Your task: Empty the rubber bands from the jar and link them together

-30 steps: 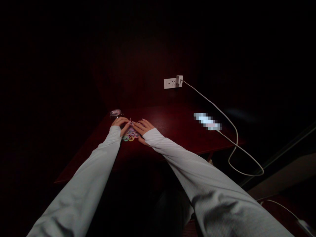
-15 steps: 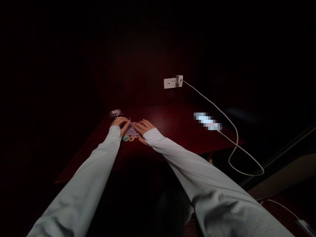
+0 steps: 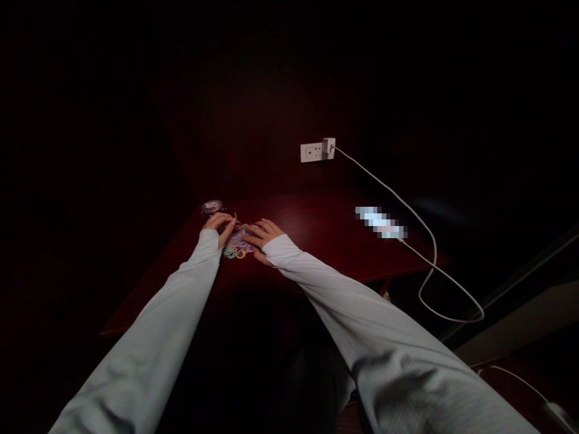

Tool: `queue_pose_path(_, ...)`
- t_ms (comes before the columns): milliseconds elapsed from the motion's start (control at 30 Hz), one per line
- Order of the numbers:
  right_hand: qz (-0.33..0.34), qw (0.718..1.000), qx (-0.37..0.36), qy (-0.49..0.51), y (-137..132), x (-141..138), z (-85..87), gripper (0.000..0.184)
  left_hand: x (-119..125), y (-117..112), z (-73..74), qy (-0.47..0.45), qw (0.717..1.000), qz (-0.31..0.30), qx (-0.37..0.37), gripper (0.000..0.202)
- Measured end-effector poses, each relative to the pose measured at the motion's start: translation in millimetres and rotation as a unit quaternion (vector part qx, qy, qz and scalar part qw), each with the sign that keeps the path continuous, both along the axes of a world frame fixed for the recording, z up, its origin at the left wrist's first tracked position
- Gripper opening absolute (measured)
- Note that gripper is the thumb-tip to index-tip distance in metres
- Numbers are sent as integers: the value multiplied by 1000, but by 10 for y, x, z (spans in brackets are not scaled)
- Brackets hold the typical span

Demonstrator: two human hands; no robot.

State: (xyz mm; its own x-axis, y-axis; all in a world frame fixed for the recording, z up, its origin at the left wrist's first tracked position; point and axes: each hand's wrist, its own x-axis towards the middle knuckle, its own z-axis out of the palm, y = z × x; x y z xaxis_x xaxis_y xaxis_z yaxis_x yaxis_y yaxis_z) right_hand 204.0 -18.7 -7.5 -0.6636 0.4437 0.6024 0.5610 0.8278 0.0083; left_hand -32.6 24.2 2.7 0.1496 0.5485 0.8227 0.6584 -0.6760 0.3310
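Observation:
A small heap of coloured elastic bands (image 3: 237, 246) lies on a dark red wooden table (image 3: 316, 253). My left hand (image 3: 221, 225) rests at the heap's left edge with its fingers stretched over the bands. My right hand (image 3: 263, 235) lies on the heap's right side, fingers spread and touching the bands. Both arms are in pale long sleeves. A small round container (image 3: 212, 207) stands just behind my left hand.
A white wall socket with a charger (image 3: 317, 150) sits on the dark wall behind the table. Its white cable (image 3: 425, 241) runs to a blurred-out device (image 3: 380, 222) on the table's right and loops off the edge. Another cable (image 3: 520, 380) lies at the lower right.
My left hand has shifted slightly left and its fingertips have lifted a little from the heap. My right hand has stayed almost still.

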Motion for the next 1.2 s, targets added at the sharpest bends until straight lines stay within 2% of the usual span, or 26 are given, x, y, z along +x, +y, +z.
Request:
queue_pose_path(133,-6,1000,-4,3,-41,-1,42,51,-66,93,-63,40,998,-27,-26,30)
queue_pose_path(433,-31,999,-1,9,-117,9,112,55,-128,119,-106,120,991,-10,-52,28)
queue_pose_path(733,-35,999,6,-20,-112,-12,101,64,-90,108,-127,140,989,-17,-51,28)
queue_pose_path(1200,-45,999,-13,-17,-122,-7,117,64,-126,118,-130,140,989,-1,-46,30)
